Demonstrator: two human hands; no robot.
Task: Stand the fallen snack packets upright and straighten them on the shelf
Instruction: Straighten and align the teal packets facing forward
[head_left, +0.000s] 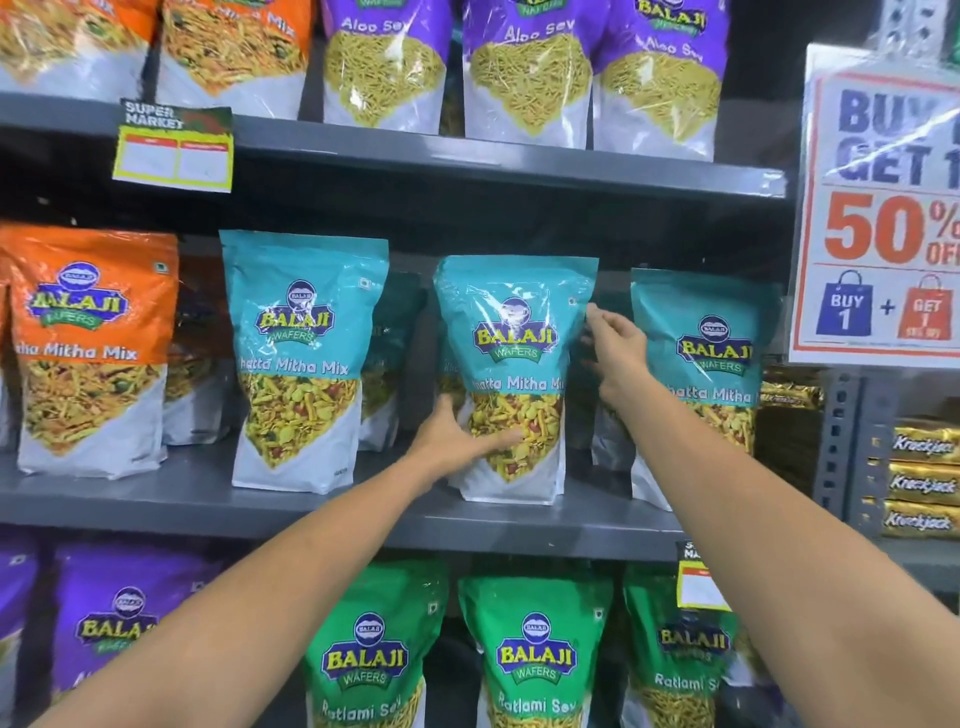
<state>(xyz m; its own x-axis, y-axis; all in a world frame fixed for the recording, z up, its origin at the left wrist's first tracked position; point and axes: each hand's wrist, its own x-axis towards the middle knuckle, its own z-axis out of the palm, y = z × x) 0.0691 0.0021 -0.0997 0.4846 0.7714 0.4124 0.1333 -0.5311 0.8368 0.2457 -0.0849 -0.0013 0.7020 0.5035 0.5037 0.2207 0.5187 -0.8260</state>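
A teal snack packet (514, 338) stands upright in the middle of the grey shelf (182, 493). My left hand (457, 441) presses on its lower left part, fingers spread over the clear window. My right hand (615, 353) reaches to its upper right edge, fingertips touching the side, fingers apart. Another teal packet (301, 358) stands upright to the left and a third teal packet (711, 364) to the right, partly hidden by my right forearm. More teal packets stand behind them.
An orange packet (93, 353) stands at the shelf's left end. Purple packets (524, 78) fill the shelf above, green packets (535, 654) and purple ones the shelf below. A promotion sign (878, 208) hangs at right, above gold biscuit packs (924, 483).
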